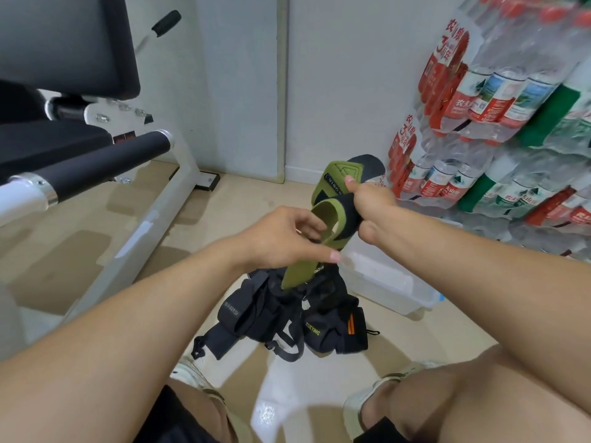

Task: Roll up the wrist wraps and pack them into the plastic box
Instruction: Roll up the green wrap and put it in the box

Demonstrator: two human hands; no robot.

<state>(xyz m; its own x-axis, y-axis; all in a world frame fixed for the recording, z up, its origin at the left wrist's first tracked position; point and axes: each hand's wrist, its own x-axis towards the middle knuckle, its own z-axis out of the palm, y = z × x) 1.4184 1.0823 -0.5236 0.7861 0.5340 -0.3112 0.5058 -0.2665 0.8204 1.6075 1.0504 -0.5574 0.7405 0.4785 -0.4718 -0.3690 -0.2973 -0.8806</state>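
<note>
Indoors, on a pale tiled floor (pixel 96 251), a white-framed exercise bench with black padded rollers (pixel 105 161) is seen at left, and shrink-wrapped stacks of bottled water with red and green labels (pixel 499 123) are piled at right against a grey wall. Just beside the stacks, a clear plastic storage box (pixel 387 289) is set on the floor, partly hidden behind the right forearm; its contents cannot be made out. In front of the bent knees a heap of black fabric wrist wraps (pixel 284 318) is left lying, some marked with yellow lettering and one with orange stripes.

Above that heap, an olive-green and black wrist wrap (pixel 332 199) is held up between both hands. The right hand (pixel 371 206) is closed in a fist round its black middle section, the thumb laid flat on the green band near the printed label, with the pointed green tip standing up beyond it. The left hand (pixel 287 235) is loosely curled, its fingers hooked into the green loop and its thumb pressed against the hanging tail, which is seen drooping towards the black heap.
</note>
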